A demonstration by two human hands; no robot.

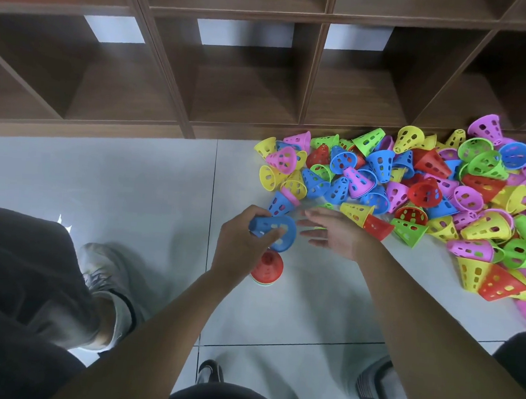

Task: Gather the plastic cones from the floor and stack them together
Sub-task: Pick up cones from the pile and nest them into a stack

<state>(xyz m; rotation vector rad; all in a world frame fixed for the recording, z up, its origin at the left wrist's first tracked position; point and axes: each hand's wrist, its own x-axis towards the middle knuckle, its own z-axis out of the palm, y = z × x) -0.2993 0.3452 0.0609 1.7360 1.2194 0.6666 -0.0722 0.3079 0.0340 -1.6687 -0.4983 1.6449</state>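
Observation:
My left hand [242,241] grips a blue perforated cone [276,231], held on its side just above a short stack of cones with a red one on top [268,267] standing on the floor. My right hand [331,229] hovers beside the blue cone with fingers spread and nothing in it. A big heap of loose cones [411,191] in yellow, pink, blue, green and red covers the floor to the right. A blue cone with a pink one on it [281,202] lies just beyond my hands.
A dark wooden shelf unit [248,73] with open cubbies runs along the wall behind the heap. Pale floor tiles [131,190] spread to the left. A person's shoe and dark trouser leg [103,281] stand at the left, other shoes [376,391] near the bottom.

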